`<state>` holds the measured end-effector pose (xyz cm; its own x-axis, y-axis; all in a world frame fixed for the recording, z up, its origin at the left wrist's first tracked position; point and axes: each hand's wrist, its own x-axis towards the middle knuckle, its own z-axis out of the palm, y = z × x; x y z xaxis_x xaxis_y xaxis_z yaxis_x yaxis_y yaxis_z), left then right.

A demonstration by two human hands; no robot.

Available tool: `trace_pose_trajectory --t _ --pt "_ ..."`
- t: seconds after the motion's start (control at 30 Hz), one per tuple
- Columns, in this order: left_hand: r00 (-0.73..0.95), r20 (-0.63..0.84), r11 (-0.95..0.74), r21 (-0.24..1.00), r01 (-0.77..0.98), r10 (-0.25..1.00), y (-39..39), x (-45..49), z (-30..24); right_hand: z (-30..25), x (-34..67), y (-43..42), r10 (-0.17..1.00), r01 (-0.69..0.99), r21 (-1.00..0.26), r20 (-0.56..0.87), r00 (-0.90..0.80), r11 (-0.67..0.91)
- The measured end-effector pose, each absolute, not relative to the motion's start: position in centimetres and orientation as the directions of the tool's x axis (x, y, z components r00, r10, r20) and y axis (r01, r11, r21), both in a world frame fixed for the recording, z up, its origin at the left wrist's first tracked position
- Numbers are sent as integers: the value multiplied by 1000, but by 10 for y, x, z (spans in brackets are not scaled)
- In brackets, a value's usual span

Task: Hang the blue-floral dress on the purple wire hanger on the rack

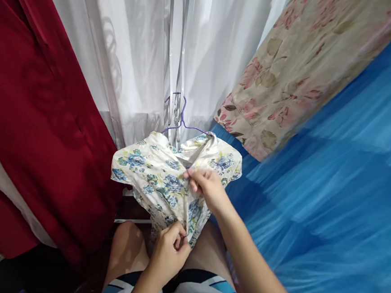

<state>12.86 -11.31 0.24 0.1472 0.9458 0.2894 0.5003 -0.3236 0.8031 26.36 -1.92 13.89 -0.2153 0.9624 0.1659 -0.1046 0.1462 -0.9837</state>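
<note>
A white shirt with blue flowers [170,180] hangs in front of me on a purple wire hanger [183,118]. It has short sleeves and a collar, and its front edges meet down the middle. My right hand [204,183] pinches the front edge just below the neck opening. Lower down, my left hand [171,248] has its fingers closed on the same front edge near the hem. Whatever small fastening lies between the fingertips is hidden. The shirt's lower end hangs between my knees.
White curtains [138,47] and thin white metal bars [176,50] stand behind the shirt. Red cloth [49,108] hangs at left. On the right are a cream floral cloth [282,72] and blue tulle [330,197]. My legs [128,245] flank the shirt.
</note>
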Motion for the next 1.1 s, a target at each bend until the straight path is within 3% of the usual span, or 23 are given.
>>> trace_pose_trajectory --t 0.13,0.27,0.37,0.53,0.67,0.8,0.97,1.1 --pt "128 232 -264 815 516 964 -113 136 -4 200 244 19 933 -172 -936 332 -139 308" --pt "188 198 -267 829 491 962 -105 124 -18 200 227 18 918 -211 -905 391 -67 370" --pt "201 304 -363 824 436 931 -86 98 -1 174 224 3 914 -208 -904 397 -89 373" --pt "-16 611 -557 732 391 792 -43 67 102 167 230 -14 898 -182 -895 429 -100 408" --pt "70 748 -688 563 459 659 -17 77 173 178 231 -13 857 -109 -867 497 -136 486" --pt "154 786 -683 401 610 599 0 89 189 166 231 -2 877 -6 -882 470 -102 472" --pt "227 709 -668 435 604 667 7 85 184 156 235 1 878 -52 -878 478 -26 476" --pt "205 775 -688 365 627 598 1 85 184 155 232 7 876 -32 -878 478 -65 477"
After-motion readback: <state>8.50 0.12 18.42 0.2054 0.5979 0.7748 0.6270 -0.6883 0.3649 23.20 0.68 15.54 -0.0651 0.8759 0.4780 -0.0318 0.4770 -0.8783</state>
